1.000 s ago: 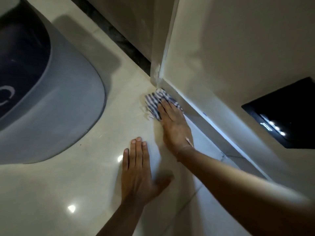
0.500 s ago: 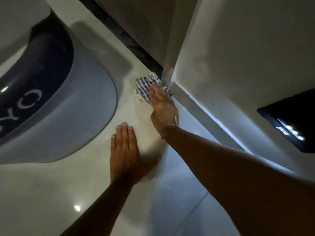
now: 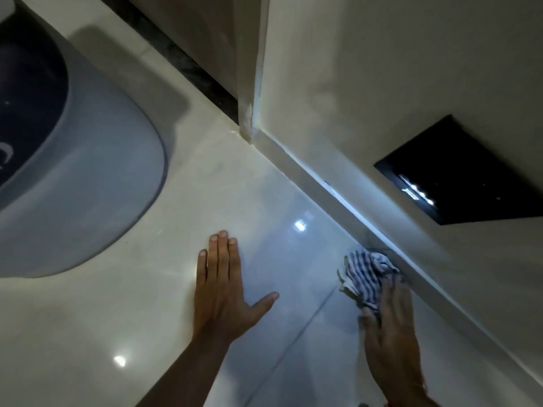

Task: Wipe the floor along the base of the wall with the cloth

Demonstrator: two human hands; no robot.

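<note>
A blue-and-white striped cloth (image 3: 364, 274) lies bunched on the glossy tiled floor (image 3: 264, 201), touching the skirting at the base of the cream wall (image 3: 382, 83). My right hand (image 3: 390, 327) presses flat on the cloth's near part, fingers pointing toward the wall; the hand is blurred. My left hand (image 3: 223, 292) rests flat on the floor with fingers spread, to the left of the cloth and apart from it, holding nothing.
A large grey rounded object with a dark top (image 3: 73, 171) stands on the floor at the left. The wall's outer corner (image 3: 249, 124) is at upper centre, with a dark strip (image 3: 191, 69) behind it. A black panel with small lights (image 3: 458, 171) is set in the wall.
My right hand has slid the cloth back along the wall's base, away from the corner and toward me. My left hand has stayed flat on the floor.
</note>
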